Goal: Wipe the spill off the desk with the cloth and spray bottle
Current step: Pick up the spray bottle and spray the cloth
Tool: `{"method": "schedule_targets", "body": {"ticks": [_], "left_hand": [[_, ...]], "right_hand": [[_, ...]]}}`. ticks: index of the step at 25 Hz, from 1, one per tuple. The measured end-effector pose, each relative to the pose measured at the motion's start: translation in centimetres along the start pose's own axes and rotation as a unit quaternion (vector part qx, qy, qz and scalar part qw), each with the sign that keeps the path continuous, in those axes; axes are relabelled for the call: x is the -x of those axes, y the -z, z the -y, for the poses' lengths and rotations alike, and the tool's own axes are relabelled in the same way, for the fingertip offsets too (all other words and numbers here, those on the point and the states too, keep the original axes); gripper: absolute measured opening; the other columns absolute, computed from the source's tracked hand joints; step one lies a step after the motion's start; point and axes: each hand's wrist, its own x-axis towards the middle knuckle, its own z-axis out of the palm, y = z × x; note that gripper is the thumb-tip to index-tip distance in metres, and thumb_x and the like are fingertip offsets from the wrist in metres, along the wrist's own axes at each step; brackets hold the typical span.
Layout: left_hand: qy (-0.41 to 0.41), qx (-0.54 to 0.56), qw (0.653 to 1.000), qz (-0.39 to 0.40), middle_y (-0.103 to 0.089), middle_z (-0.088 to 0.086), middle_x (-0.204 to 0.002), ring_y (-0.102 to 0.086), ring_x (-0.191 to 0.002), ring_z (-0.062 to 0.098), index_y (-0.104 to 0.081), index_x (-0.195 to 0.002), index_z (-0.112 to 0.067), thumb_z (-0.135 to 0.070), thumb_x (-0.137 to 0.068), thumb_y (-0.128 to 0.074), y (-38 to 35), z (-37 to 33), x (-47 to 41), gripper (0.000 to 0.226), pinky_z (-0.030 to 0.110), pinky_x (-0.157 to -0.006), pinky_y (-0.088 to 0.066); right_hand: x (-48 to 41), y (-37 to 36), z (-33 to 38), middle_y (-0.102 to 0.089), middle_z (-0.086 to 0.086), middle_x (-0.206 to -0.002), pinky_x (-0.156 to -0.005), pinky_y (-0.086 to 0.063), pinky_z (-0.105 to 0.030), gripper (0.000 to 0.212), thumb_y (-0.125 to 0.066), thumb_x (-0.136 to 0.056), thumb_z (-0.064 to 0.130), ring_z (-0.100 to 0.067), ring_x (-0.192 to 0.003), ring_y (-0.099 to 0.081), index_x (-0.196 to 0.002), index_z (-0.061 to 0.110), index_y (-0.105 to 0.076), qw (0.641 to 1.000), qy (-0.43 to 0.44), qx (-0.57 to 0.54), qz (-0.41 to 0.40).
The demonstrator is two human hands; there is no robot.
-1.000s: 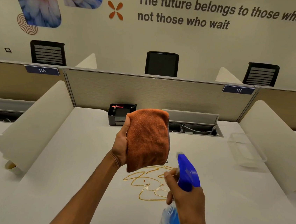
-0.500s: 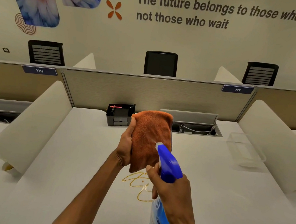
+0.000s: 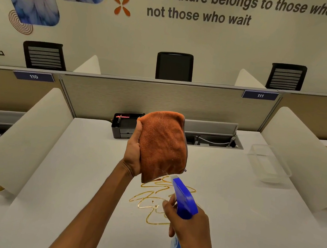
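My left hand [image 3: 133, 153] holds a folded orange cloth [image 3: 162, 146] upright above the white desk [image 3: 72, 175], thumb on its left edge. My right hand [image 3: 188, 225] grips the neck of a blue spray bottle [image 3: 183, 200], a finger curled at the trigger. The nozzle points up at the cloth's lower edge, where a faint mist shows. A thin amber squiggle of spilled liquid [image 3: 150, 199] lies on the desk below the cloth, partly hidden by my right hand and the bottle.
A black desk organiser [image 3: 125, 125] stands at the back beside an open cable tray [image 3: 217, 141]. A clear plastic container [image 3: 267, 165] sits at the right. Curved white dividers [image 3: 28, 136] flank the desk on both sides, and a grey partition closes the back.
The bottle moved left and up toward the cloth, then dropped lower and back right. The cloth stayed raised in my left hand, and more of the spill shows again.
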Motion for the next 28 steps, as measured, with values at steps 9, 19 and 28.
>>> {"method": "schedule_targets", "body": {"ticks": [9,19,28], "left_hand": [[0.012,0.003,1.0,-0.01,-0.067,0.014,-0.132,-0.066,-0.117,0.037,-0.071,-0.123,-0.021,-0.075,-0.092,-0.028,-1.2,1.8,-2.0,0.076,0.052,-0.084,-0.058],[0.025,0.004,0.999,-0.038,-0.062,0.016,-0.138,-0.061,-0.123,0.04,-0.061,-0.135,-0.017,-0.078,-0.089,-0.033,-2.5,4.5,-4.4,0.081,0.058,-0.091,-0.054],[0.026,0.013,0.998,-0.053,-0.065,0.013,-0.135,-0.063,-0.121,0.039,-0.072,-0.123,-0.022,-0.078,-0.088,-0.035,-2.8,7.4,-6.8,0.076,0.056,-0.087,-0.057]], "right_hand": [[-4.8,4.0,-1.4,-0.064,0.0,-0.09,-0.06,-0.054,-0.012,0.056,-0.068,-0.082,0.052,-0.007,-0.079,-0.069,-0.128,0.03,-0.043,0.997,0.045,-0.065,-0.023],[-13.2,13.1,-5.5,-0.07,0.016,-0.095,-0.069,-0.051,-0.004,0.039,-0.072,-0.085,0.029,-0.004,-0.093,-0.068,-0.118,0.034,-0.052,0.994,0.083,-0.001,-0.077],[-21.0,23.0,-10.3,-0.067,0.001,-0.101,-0.081,-0.046,-0.018,0.039,-0.075,-0.086,0.021,-0.015,-0.093,-0.063,-0.119,0.009,-0.057,0.978,0.04,0.009,-0.202]]}}
